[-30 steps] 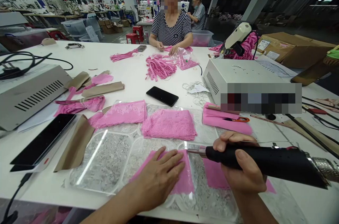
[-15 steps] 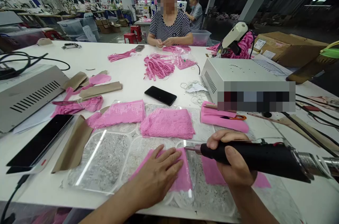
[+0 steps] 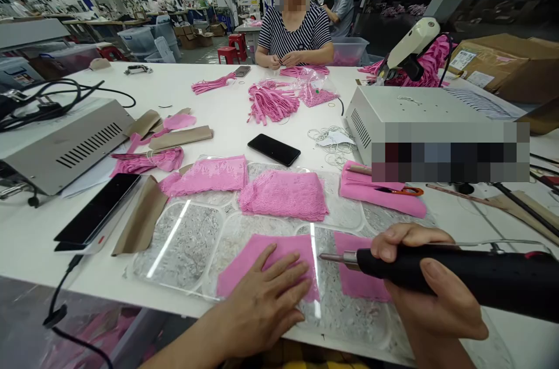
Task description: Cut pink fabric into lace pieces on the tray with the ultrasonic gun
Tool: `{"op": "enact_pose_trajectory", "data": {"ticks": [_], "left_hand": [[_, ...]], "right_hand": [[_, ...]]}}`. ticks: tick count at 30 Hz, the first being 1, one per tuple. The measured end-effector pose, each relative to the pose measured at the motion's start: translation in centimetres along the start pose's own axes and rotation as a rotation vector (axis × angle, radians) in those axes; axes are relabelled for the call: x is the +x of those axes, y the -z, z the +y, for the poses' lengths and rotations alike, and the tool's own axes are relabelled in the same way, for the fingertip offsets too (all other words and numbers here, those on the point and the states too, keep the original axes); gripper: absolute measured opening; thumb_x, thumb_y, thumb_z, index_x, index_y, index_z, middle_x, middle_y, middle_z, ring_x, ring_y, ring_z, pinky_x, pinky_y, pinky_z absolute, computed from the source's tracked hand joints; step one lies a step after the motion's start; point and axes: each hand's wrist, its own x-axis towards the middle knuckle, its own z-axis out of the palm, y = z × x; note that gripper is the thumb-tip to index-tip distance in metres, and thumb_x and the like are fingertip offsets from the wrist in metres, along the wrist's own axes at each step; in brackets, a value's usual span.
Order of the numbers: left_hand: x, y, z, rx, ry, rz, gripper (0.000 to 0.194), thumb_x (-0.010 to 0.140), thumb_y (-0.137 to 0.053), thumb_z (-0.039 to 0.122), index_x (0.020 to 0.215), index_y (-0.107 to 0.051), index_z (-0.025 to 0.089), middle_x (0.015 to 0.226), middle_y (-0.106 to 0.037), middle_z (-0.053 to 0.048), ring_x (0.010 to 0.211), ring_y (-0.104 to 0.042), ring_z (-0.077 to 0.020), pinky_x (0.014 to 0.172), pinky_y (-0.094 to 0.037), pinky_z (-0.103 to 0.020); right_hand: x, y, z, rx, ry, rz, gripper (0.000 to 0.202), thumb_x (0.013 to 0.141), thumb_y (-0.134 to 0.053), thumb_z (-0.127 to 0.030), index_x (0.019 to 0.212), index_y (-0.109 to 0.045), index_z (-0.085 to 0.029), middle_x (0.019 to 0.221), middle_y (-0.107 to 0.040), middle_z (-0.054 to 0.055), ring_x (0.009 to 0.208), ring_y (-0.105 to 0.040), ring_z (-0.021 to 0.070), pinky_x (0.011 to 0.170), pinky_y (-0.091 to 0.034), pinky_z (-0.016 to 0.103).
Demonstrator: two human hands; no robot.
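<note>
Flat on a pink fabric piece (image 3: 244, 261) lies my left hand (image 3: 271, 290), fingers spread and pressing it against the clear patterned mat (image 3: 181, 247). My right hand (image 3: 428, 281) is wrapped round a black-handled tool with a metal tip (image 3: 471, 273), which looks like a hot-air or ultrasonic handpiece. Its tip points left, just right of the fabric's right edge; I cannot tell whether it touches the mat. Under the tool, another pink piece (image 3: 356, 276) is partly hidden. Behind my hands sit two stacks of pink lace, a middle stack (image 3: 283, 194) and a left stack (image 3: 213, 174).
A rolled pink cloth (image 3: 384, 197) with orange-handled scissors (image 3: 402, 190) lies right of the stacks. Beyond are a black phone (image 3: 273, 149) and a grey box unit (image 3: 419, 107); another box unit (image 3: 74, 142) stands left. A person in a striped top (image 3: 294, 34) sits opposite.
The tool tip has moved from the fabric's upper right corner to just off its right edge. My left hand still presses the fabric. The camera view has shifted a little.
</note>
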Motion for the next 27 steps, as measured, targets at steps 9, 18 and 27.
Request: {"op": "enact_pose_trajectory", "data": {"ticks": [9, 18, 27], "left_hand": [[0.01, -0.32, 0.17, -0.019, -0.033, 0.038, 0.031, 0.098, -0.048, 0.031, 0.123, -0.057, 0.015, 0.131, -0.061, -0.006, 0.127, -0.051, -0.0242, 0.119, -0.018, -0.047], [-0.1, -0.53, -0.03, -0.019, -0.034, 0.063, 0.032, 0.098, -0.048, 0.032, 0.123, -0.057, 0.014, 0.13, -0.061, -0.007, 0.128, -0.05, -0.0238, 0.119, -0.017, -0.046], [0.14, -0.34, -0.05, -0.038, -0.038, 0.063, 0.029, 0.097, -0.05, 0.031, 0.119, -0.059, 0.014, 0.126, -0.064, -0.007, 0.128, -0.051, -0.0231, 0.12, -0.016, -0.045]], "right_hand": [[-0.09, -0.74, 0.87, -0.003, 0.018, -0.029, 0.013, 0.078, -0.057, -0.025, 0.087, -0.063, -0.018, 0.082, -0.059, 0.003, 0.058, -0.053, 0.0119, 0.055, -0.05, 0.031], [-0.25, -0.72, 0.8, -0.007, 0.006, -0.068, 0.012, 0.079, -0.059, -0.026, 0.087, -0.063, -0.018, 0.081, -0.059, 0.004, 0.058, -0.054, 0.012, 0.055, -0.05, 0.031], [-0.17, -0.76, 0.88, -0.029, 0.023, -0.109, 0.009, 0.081, -0.058, -0.025, 0.086, -0.061, -0.019, 0.08, -0.059, 0.002, 0.059, -0.055, 0.0118, 0.055, -0.052, 0.03]]}}
